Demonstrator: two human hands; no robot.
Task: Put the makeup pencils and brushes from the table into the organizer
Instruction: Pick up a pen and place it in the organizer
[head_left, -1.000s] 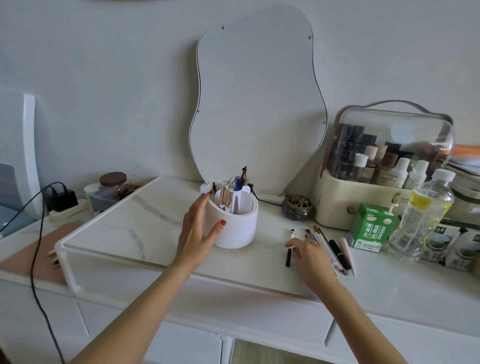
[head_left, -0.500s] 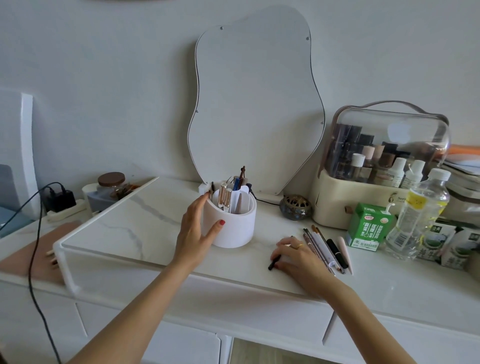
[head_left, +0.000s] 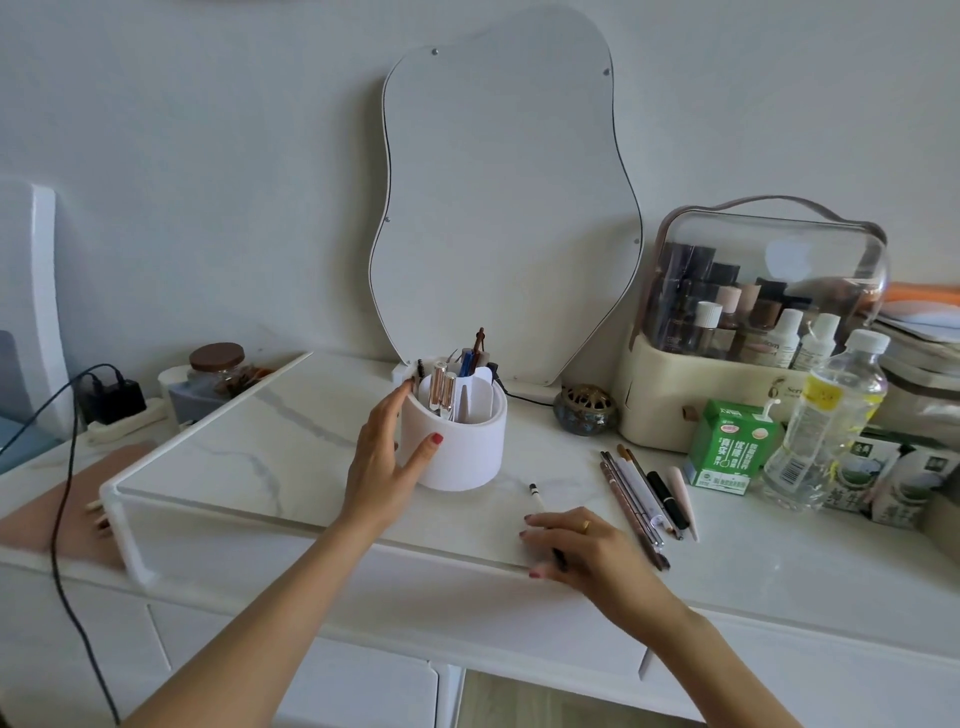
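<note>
Left hand grips organizer — right hand pinches pencil, table edge.

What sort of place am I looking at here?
Most likely a dressing table at home: a wavy mirror stands at the wall, a clear-lidded cosmetics case holds bottles, and a white organizer stands near loose makeup pencils.

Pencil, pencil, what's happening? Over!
Left grip holds organizer. Right grip pinches pencil on table. Other pencils lie right of it. Path clear.
</note>
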